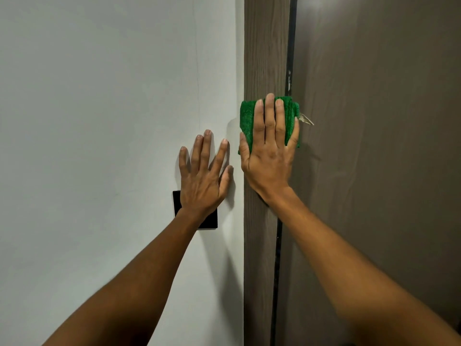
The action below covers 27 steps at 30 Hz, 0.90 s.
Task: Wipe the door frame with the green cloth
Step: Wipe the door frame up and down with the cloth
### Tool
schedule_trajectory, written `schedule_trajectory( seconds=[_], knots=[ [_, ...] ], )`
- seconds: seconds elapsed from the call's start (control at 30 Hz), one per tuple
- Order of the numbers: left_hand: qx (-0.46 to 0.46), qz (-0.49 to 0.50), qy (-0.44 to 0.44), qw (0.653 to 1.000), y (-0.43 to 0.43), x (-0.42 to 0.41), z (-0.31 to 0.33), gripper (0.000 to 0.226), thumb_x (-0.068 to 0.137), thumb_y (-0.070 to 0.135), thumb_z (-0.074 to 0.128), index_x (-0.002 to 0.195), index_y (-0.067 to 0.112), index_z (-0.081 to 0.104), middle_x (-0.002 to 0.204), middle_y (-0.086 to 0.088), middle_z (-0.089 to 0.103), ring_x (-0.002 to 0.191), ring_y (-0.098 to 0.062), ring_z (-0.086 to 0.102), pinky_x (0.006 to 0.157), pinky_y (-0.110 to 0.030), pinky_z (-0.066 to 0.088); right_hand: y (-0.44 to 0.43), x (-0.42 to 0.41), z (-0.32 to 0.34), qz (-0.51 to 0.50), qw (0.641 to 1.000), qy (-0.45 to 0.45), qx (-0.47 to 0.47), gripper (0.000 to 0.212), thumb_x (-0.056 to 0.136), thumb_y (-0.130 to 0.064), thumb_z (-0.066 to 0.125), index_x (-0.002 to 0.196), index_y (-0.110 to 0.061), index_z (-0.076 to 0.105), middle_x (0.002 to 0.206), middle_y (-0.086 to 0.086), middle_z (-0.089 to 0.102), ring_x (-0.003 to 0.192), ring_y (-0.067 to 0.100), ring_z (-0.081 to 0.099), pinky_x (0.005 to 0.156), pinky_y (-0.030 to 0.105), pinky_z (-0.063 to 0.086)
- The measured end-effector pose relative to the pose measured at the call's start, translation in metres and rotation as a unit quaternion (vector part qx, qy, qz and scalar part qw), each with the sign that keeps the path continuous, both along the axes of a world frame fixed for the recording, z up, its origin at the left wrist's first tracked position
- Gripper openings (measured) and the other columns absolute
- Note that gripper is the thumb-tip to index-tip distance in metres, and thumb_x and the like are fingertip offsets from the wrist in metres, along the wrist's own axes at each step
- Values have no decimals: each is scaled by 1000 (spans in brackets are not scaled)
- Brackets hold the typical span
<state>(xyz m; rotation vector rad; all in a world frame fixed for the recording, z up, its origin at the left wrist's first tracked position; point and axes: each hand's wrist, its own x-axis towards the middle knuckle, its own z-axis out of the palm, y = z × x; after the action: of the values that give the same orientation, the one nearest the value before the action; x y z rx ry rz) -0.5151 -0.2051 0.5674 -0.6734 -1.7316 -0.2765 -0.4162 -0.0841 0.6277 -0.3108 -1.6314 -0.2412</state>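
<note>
A brown wood-grain door frame [264,46] runs top to bottom right of centre. My right hand [269,156] lies flat against it at mid height, pressing a folded green cloth [247,116] onto the frame. The cloth shows above and to both sides of my fingers, with a small pale tag sticking out on the right. My left hand [203,176] rests with fingers spread on the white wall just left of the frame and holds nothing.
A dark brown door [379,121] stands shut right of the frame, with a thin black gap [290,46] between them. A black square wall plate [209,221] sits partly hidden under my left wrist. White wall [99,121] fills the left.
</note>
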Motion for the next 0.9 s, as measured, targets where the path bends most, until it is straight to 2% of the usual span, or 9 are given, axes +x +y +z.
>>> schedule_trajectory(
  seconds=[0.07, 0.27, 0.4, 0.53, 0.6, 0.67, 0.73, 0.8, 0.9],
  knots=[
    [3, -2, 4, 1000, 0, -1, 1, 69, 99, 54, 29, 158, 27, 5, 165, -11, 5, 153, -25, -3, 121, -51, -1, 1, 0, -21, -2, 1000, -6, 0, 65, 100, -45, 36, 153, -12, 19, 161, 11, 27, 150, 24, 20, 121, 54, 14],
    [0, -19, 0, 1000, 0, 6, 4, 65, 101, 52, 28, 157, 25, 10, 165, -14, 14, 152, -28, 7, 120, -55, 9, -3, 9, -79, -2, 999, -31, -24, 72, 100, -50, 37, 155, -12, 9, 161, 12, 22, 151, 24, 16, 122, 53, 13],
    [-3, -10, -4, 1000, -4, 8, 2, 62, 102, 50, 28, 157, 25, 15, 164, -15, 19, 151, -28, 11, 120, -56, 15, -8, 19, -124, 34, 993, -101, -58, 78, 98, -56, 36, 155, -10, 9, 163, 12, 12, 152, 26, 9, 123, 52, 6],
    [-12, -42, -71, 996, -9, 24, 5, 60, 102, 47, 30, 157, 24, 17, 164, -16, 13, 152, -29, 10, 121, -53, 9, -20, 47, -153, 118, 970, -179, -119, 65, 101, -48, 22, 155, -15, 6, 165, 7, 5, 153, 20, 1, 124, 49, 4],
    [-18, -81, -108, 991, -11, 42, -6, 59, 101, 45, 31, 155, 24, 23, 165, -16, 12, 153, -28, 8, 122, -50, 6, -21, 64, -156, 181, 951, -199, -152, 57, 102, -36, 20, 155, -16, 16, 164, 3, 12, 153, 14, 3, 123, 51, 13],
    [3, -122, -135, 983, -13, 61, -30, 58, 99, 46, 34, 151, 23, 34, 163, -15, 19, 151, -26, 14, 121, -48, 10, -18, 76, -150, 203, 945, -186, -175, 56, 98, -27, 28, 152, -14, 29, 161, 6, 25, 151, 18, 16, 119, 56, 25],
    [36, -141, -169, 975, -16, 78, -58, 55, 96, 49, 39, 143, 23, 46, 160, -12, 29, 144, -24, 23, 115, -48, 21, -13, 81, -139, 158, 949, -132, -239, 58, 97, -31, 47, 150, -12, 32, 158, 14, 31, 147, 28, 26, 115, 58, 29],
    [50, -141, -216, 965, -16, 94, -82, 53, 93, 54, 41, 134, 24, 56, 157, -10, 35, 140, -25, 29, 110, -50, 29, -6, 88, -132, 127, 918, -121, -355, 70, 91, -44, 61, 148, -15, 34, 157, 14, 26, 145, 30, 24, 113, 55, 24],
    [66, -163, -281, 943, -9, 106, -98, 50, 89, 57, 52, 123, 22, 63, 154, -10, 38, 138, -28, 34, 106, -50, 34, 0, 92, -129, 147, 872, -137, -447, 53, 81, -48, 72, 123, -18, 58, 152, 9, 28, 144, 28, 21, 112, 53, 24]
  ],
)
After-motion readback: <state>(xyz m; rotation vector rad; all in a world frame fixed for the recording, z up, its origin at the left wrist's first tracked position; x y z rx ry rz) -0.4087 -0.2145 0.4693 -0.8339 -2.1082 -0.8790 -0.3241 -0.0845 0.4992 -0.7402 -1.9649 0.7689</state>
